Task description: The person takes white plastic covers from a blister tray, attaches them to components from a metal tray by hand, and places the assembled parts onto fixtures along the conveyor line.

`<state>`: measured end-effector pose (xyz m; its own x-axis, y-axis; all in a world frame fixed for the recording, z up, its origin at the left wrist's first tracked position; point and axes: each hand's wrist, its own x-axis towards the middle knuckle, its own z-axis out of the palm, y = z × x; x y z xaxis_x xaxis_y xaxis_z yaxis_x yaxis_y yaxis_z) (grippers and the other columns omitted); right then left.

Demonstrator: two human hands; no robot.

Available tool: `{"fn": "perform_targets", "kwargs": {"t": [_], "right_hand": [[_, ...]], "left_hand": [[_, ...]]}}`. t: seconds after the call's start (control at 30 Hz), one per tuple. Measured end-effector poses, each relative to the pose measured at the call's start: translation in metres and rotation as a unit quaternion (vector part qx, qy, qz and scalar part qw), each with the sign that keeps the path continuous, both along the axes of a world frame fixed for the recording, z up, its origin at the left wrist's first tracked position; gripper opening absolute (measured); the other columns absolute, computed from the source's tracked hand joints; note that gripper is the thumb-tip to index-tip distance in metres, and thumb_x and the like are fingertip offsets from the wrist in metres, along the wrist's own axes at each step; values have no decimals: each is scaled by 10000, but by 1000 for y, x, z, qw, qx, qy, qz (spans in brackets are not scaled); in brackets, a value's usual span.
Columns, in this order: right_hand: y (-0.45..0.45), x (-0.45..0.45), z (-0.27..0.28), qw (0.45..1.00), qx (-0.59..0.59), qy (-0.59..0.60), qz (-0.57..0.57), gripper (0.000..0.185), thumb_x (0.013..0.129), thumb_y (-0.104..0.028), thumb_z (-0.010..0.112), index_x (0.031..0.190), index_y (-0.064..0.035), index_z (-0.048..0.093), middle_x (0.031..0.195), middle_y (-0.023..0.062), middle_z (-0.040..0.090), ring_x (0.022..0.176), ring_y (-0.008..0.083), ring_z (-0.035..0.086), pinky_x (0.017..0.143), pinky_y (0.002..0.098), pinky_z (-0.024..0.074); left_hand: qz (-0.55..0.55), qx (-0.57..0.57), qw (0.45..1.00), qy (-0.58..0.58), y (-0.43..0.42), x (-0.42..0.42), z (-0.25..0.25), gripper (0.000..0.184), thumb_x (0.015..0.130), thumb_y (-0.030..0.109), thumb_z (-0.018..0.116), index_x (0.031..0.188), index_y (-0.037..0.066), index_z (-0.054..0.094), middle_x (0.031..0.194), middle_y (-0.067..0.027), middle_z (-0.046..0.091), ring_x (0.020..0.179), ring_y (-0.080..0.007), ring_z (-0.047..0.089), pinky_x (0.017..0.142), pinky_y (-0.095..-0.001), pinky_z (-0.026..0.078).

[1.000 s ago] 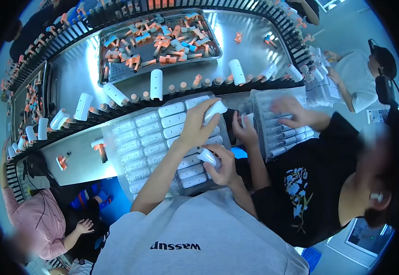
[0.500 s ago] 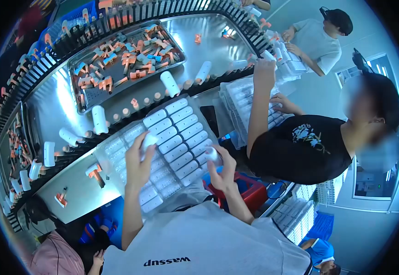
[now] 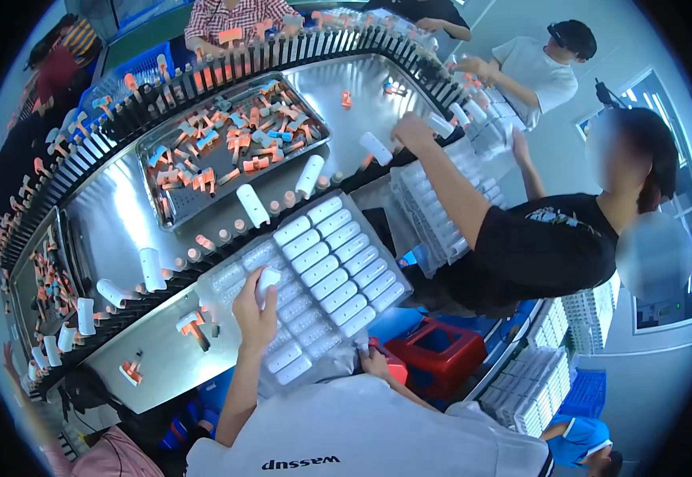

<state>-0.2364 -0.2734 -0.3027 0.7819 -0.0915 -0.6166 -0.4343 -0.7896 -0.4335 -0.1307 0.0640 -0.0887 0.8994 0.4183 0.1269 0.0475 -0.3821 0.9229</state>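
One white piece (image 3: 267, 286) is pinched between the thumb and fingers of the left hand (image 3: 252, 320), above the empty pockets of a clear tray (image 3: 314, 340). It looks like a smooth plastic shell, so I judge it light and stiff, a little slippery, and easier to scuff than to break. Its long sides seem the best place to hold, with the glossy face left free of fingers. The tray looks thin and likely to bend, so holding it by opposite edges seems safer than by one corner.

More white covers (image 3: 332, 270) fill the tray's two far columns and lie side by side, and a couple sit at its near corner. The right hand (image 3: 375, 364) is low, near the tray's close edge and beside a red stool (image 3: 441, 354); its fingertips are blurred, and I cannot tell whether they pinch anything or are spread.

Beyond the tray runs a black belt (image 3: 173, 280) bearing similar covers, and past it a metal pan (image 3: 189, 209) of orange and blue parts (image 3: 239, 139). On the right, a co-worker in a black shirt (image 3: 537, 254) reaches over another tray, partly hidden by the co-worker's arm. The left palm hides the held piece's lower end, and a dark flat thing (image 3: 377, 226) between the trays is hard to make out
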Motion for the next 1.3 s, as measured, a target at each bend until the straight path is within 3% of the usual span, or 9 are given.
{"fn": "perform_targets", "kwargs": {"t": [0.23, 0.3, 0.37, 0.47, 0.5, 0.63, 0.73, 1.0, 1.3], "right_hand": [[5, 13, -7, 998, 6, 15, 55, 553, 962, -505, 389, 1157, -35, 607, 1134, 316, 620, 1104, 495, 564, 945, 542, 442], [10, 21, 7, 994, 62, 89, 5, 513, 938, -424, 531, 1235, -14, 616, 1250, 241, 611, 1191, 363, 567, 1009, 414, 414], [-13, 28, -27, 940, 75, -41, 331, 382, 934, -250, 560, 1229, -16, 623, 1233, 212, 636, 1151, 325, 602, 1001, 390, 427], [-3, 27, 21, 943, 253, -20, 216, 288, 944, -122, 518, 1161, -3, 665, 1170, 139, 686, 1016, 218, 641, 897, 363, 491], [18, 28, 46, 931, 349, 98, -36, 314, 977, -158, 486, 1160, 31, 659, 1157, 112, 676, 996, 190, 620, 902, 342, 482], [3, 40, 70, 990, 142, 14, -8, 403, 1004, -282, 445, 1110, 62, 624, 938, 215, 655, 828, 264, 583, 780, 385, 441], [-2, 26, 73, 906, 304, -193, -224, 309, 1022, -272, 486, 1041, 8, 616, 932, 111, 672, 865, 186, 604, 766, 324, 459], [71, 74, 202, 812, 306, -497, 32, 377, 1007, -255, 440, 1233, 46, 470, 1057, 140, 615, 919, 176, 592, 821, 318, 469], [212, 130, 222, 813, 496, -296, 68, 362, 996, -131, 513, 1309, 30, 426, 995, 85, 593, 819, 112, 575, 728, 249, 478]], "left_hand": [[-11, 25, 999, -27, 4, -7, 6, 355, 875, 131, 620, 1214, 27, 612, 986, -182, 690, 815, -306, 662, 736, -364, 499], [-6, 24, 999, -26, 5, -9, 3, 354, 875, 139, 625, 1212, 31, 614, 952, -176, 689, 748, -294, 648, 689, -366, 493], [1, 33, 998, -56, 7, -10, -6, 359, 872, 161, 638, 1209, 37, 616, 899, -166, 679, 657, -273, 600, 625, -369, 470], [-5, 3, 999, -36, 14, -14, -10, 372, 875, 173, 648, 1214, 24, 606, 888, -156, 674, 671, -260, 603, 641, -351, 471], [-4, -13, 997, -71, 15, -11, -15, 370, 879, 162, 645, 1216, 17, 601, 894, -153, 675, 688, -248, 613, 656, -341, 474], [-23, -155, 981, -110, 24, -15, -16, 338, 899, 121, 629, 1214, 3, 595, 968, -142, 690, 841, -181, 643, 753, -301, 482], [-25, -207, 971, -119, 26, -19, -16, 336, 903, 136, 630, 1211, 6, 597, 970, -134, 692, 846, -168, 640, 754, -295, 482], [-55, 53, 995, -71, 17, -26, -1, 395, 866, 218, 646, 1224, 58, 604, 923, -170, 673, 703, -306, 595, 665, -408, 466], [-15, -53, 988, -147, 20, -28, -6, 382, 910, 144, 629, 1262, 7, 569, 1055, -210, 655, 922, -356, 648, 773, -379, 500]]}}
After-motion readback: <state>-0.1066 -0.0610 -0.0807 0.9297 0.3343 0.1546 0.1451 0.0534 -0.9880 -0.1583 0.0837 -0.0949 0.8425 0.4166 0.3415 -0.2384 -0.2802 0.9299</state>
